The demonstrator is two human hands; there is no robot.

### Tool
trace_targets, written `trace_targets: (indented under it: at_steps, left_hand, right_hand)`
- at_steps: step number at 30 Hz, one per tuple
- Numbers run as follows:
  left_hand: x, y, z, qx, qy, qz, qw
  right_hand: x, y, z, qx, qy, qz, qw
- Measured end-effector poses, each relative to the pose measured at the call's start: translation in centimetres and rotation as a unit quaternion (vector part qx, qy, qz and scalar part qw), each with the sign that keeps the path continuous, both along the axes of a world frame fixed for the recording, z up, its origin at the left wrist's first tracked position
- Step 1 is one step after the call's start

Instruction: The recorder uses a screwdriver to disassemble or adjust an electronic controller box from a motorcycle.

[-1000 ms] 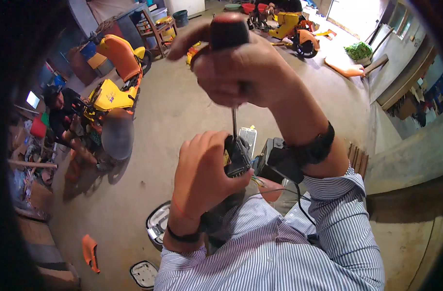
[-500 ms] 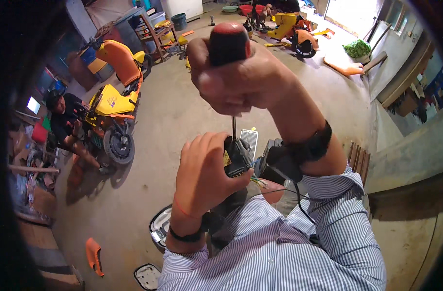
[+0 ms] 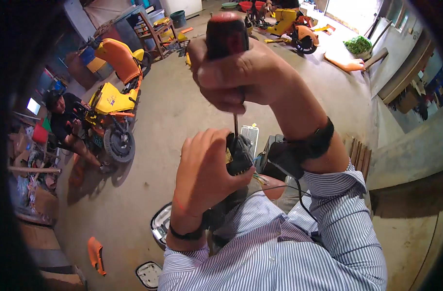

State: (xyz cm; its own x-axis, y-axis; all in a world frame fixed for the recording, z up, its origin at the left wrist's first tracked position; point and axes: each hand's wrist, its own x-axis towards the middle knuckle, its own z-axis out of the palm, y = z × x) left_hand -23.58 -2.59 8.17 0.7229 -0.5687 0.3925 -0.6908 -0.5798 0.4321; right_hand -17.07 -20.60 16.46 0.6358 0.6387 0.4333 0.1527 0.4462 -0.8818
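My right hand (image 3: pixel 245 72) is closed round the red-and-black handle of a screwdriver (image 3: pixel 227 38). The thin shaft points down and its tip meets a black box-like part (image 3: pixel 239 157), though the exact contact spot is hard to see. Around the left side of that part wraps my left hand (image 3: pixel 202 167), thumb along its near edge and fingers over its far side. Thin coloured wires (image 3: pixel 261 179) come out near the part's lower right. A yellow label shows partly beside my fingers.
A person (image 3: pixel 66 114) crouches at the left by a yellow-and-orange scooter (image 3: pixel 115 99). Another yellow scooter (image 3: pixel 284 22) stands at the back. A finned metal panel (image 3: pixel 250 135) lies beyond the black part. An orange panel (image 3: pixel 96 255) and white-lined shells (image 3: pixel 149 274) lie on the floor.
My right hand and the screwdriver handle have shifted slightly, with the hand's grip turned a little. My left hand keeps its hold on the black part.
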Motion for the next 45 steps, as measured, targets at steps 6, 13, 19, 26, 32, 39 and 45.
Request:
trace_targets:
  at_steps: [6,13,19,26,32,39,45]
  left_hand:
    - [-0.2,-0.9,-0.6,0.037,0.003,0.017,0.999]
    - [-0.3,0.0,-0.3,0.022,-0.005,0.015,1.000]
    - [-0.4,0.3,-0.6,0.023,-0.032,0.003,0.999]
    - [-0.7,-0.1,-0.3,0.047,0.022,0.018,0.999]
    - [-0.3,0.6,-0.2,0.035,-0.003,0.015,0.999]
    - [-0.3,0.3,0.0,0.046,0.027,0.019,0.998]
    - [0.2,-0.5,-0.4,0.048,0.015,0.030,0.998]
  right_hand:
    - [-2.6,4.4,-2.0,-0.028,-0.085,-0.505,0.859]
    - [-1.2,0.8,-0.1,-0.020,0.042,-0.274,0.961]
    - [0.9,-1.1,0.0,0.085,0.007,0.001,0.996]
    - [-4.2,2.1,1.1,0.044,0.058,-0.408,0.910]
    - [-3.3,0.6,0.1,0.028,0.018,-0.253,0.967]
    - [-1.3,0.8,-0.3,0.017,0.027,-0.144,0.989]
    - [-2.4,3.0,-1.3,0.047,-0.041,-0.462,0.885]
